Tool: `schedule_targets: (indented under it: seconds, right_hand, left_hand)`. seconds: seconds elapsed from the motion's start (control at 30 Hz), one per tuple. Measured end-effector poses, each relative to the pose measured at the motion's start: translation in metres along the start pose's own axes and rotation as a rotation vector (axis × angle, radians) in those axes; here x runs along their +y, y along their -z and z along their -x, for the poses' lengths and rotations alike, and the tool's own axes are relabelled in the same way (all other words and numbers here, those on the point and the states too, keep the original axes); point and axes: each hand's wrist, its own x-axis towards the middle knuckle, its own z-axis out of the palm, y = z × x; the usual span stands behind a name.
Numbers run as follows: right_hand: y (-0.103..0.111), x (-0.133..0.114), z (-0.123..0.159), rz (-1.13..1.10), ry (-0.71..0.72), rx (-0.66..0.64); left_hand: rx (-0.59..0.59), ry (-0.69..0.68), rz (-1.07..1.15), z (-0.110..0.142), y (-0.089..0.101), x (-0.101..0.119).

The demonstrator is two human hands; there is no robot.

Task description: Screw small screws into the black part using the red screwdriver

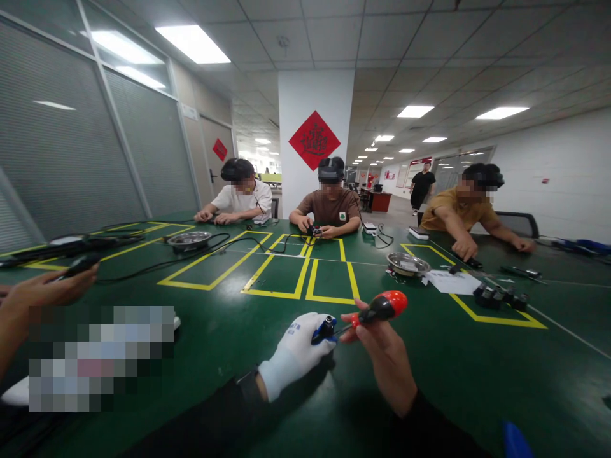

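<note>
My left hand (300,346), in a white glove with blue fingertips, is closed around a small black cylindrical part (327,326). What this part is cannot be made out. My bare right hand (384,346) grips a screwdriver (382,307) with a black and red handle. Its shaft points left at the black part, and the tip is hidden by the gloved fingers or the part. Both hands are above the green table (363,413), close together.
Metal bowls (189,240) (408,264) stand left and right, with white paper (451,282) and black parts (499,297) further right. A co-worker's hand (52,289) holds a dark tool at left. Several people sit across the table. Cables and yellow tape mark the tabletop.
</note>
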Motion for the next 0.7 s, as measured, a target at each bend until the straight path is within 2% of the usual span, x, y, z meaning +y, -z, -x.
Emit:
schedule_targets:
  seconds: [0.1, 0.2, 0.33, 0.53, 0.7]
  right_hand:
    - [0.004, -0.001, -0.001, 0.206, 0.116, 0.059]
    - [0.003, -0.003, -0.002, 0.194, 0.229, 0.054]
    - [-0.001, -0.001, -0.001, 0.030, 0.126, -0.010]
    - [-0.003, 0.005, 0.002, -0.118, 0.112, 0.058]
    - [0.004, 0.001, 0.000, 0.170, 0.277, 0.035]
  left_hand:
    - [0.019, 0.049, -0.019, -0.003, -0.007, 0.001]
    - [0.044, 0.057, -0.056, -0.007, -0.017, 0.005]
    - [0.058, 0.062, -0.107, -0.009, -0.022, 0.012]
    - [0.031, 0.005, -0.049, -0.003, -0.016, 0.011]
    - [0.006, -0.076, -0.082, -0.001, -0.012, 0.010]
